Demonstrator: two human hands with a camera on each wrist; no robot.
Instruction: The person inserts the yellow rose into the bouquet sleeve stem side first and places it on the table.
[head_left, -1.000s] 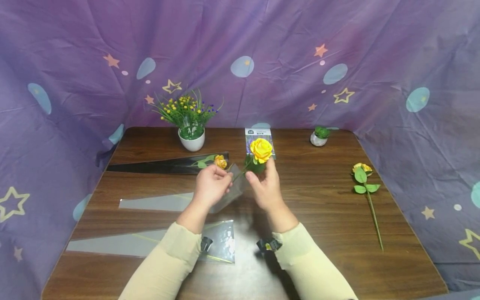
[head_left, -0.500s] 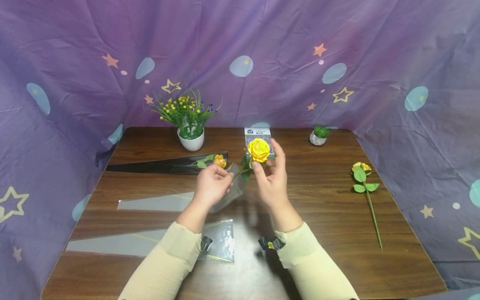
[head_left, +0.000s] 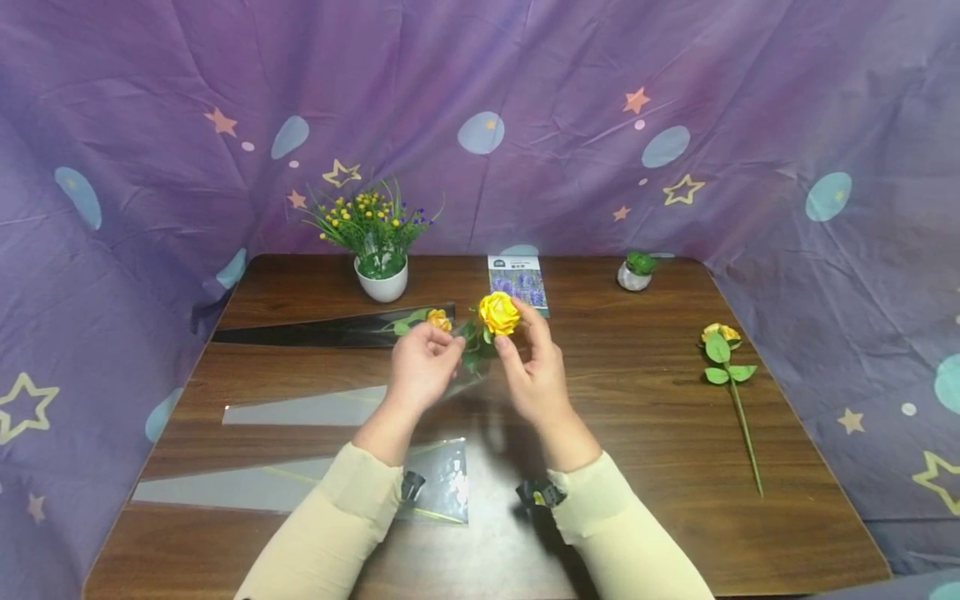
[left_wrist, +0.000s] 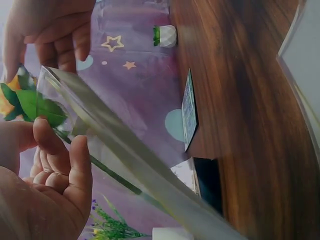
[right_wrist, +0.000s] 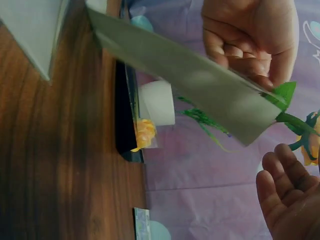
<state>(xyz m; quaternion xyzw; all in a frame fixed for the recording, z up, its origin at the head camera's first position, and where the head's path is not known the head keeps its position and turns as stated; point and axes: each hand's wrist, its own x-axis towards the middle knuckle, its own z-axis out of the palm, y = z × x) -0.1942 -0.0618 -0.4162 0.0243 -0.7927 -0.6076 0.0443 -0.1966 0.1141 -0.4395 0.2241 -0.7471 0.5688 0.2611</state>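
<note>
A yellow rose hangs over the middle of the table, its bloom between the thumb and index finger of my right hand. Its stem runs down inside a clear, pale-backed flower sleeve, seen in both wrist views. At the sleeve's mouth, beside the green leaves, my left hand pinches the edge; whether it also grips the stem is hidden. The bloom and some leaves stick out past the mouth. In the head view the sleeve's narrow end slants down to the left.
Behind the left hand lies a black sleeve with an orange-yellow rose in it. Another clear sleeve lies nearer. A loose rose lies at right. Along the back stand a white flowerpot, a printed card and a small succulent.
My right hand has moved left and slightly down with the bloom, bringing it closer to the left hand and the sleeve's mouth. The sleeve's narrow end has shifted left. The left hand stays nearly still.
</note>
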